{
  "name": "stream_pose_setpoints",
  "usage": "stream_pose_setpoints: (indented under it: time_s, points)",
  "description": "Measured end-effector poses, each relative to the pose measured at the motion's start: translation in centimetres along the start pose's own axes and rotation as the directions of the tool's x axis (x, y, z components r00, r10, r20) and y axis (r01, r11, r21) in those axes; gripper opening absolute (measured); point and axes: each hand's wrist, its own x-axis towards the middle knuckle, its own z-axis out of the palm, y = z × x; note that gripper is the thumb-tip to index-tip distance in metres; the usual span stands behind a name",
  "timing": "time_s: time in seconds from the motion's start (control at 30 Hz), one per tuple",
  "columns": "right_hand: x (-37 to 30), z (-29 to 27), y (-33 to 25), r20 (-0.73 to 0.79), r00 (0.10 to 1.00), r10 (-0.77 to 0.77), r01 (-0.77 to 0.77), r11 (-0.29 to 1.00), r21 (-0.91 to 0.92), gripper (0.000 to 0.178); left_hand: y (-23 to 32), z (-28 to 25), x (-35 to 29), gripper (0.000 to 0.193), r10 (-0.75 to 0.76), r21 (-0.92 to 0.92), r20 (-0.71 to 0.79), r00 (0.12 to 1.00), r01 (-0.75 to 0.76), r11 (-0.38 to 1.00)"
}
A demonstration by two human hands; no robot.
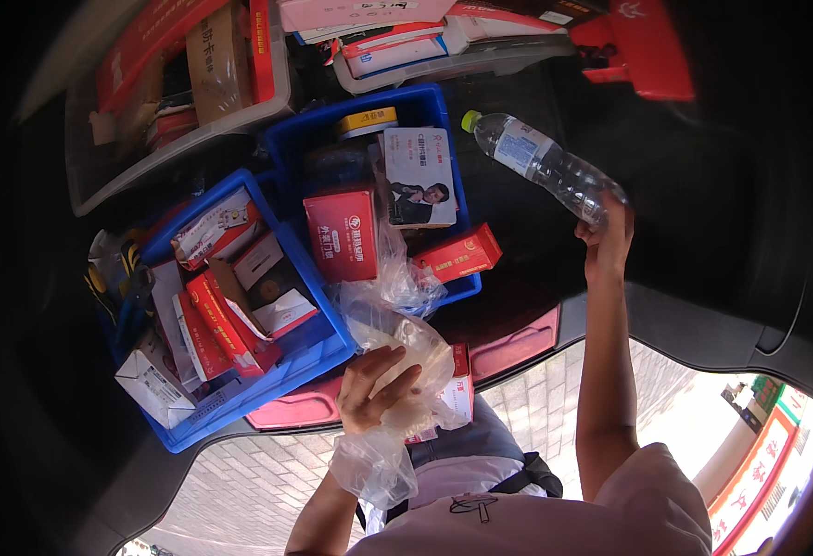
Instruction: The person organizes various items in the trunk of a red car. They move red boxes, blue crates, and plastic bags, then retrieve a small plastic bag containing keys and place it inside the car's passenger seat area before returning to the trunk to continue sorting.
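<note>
Dark car boot (527, 264) | crammed blue bins (337, 326) leftward | right fingers (618, 213) clasping bottle (555, 169) | left fingers (395, 386) against plastic bag (431, 360), grip unclear

On my end, I have the right arm (606, 375) reaching out nearly straight to the bottle (544, 167), the right hand (608, 222) closed around its base. I see the left hand (368, 391) well apart from the bottle, leftward and closer in, fingers partly curled.
</note>
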Motion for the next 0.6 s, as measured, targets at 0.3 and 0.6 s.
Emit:
stream_pose_setpoints:
  time_s: [0.3, 0.6]
  points:
    - [4.3, -10.0, 11.9, 0.102, 0.832, 0.545, -0.531, 0.73, 0.43, 0.028, 1.3, 3.6, -1.8, 0.033, 0.006, 0.265, -0.093, 0.996, 0.019, 0.964]
    - [6.9, -3.0, 21.9, 0.226, 0.795, 0.563, -0.604, 0.772, 0.199, 0.058, 2.0, 5.7, -5.3, 0.035, -0.167, 0.066, -0.11, 0.98, 0.175, 0.982]
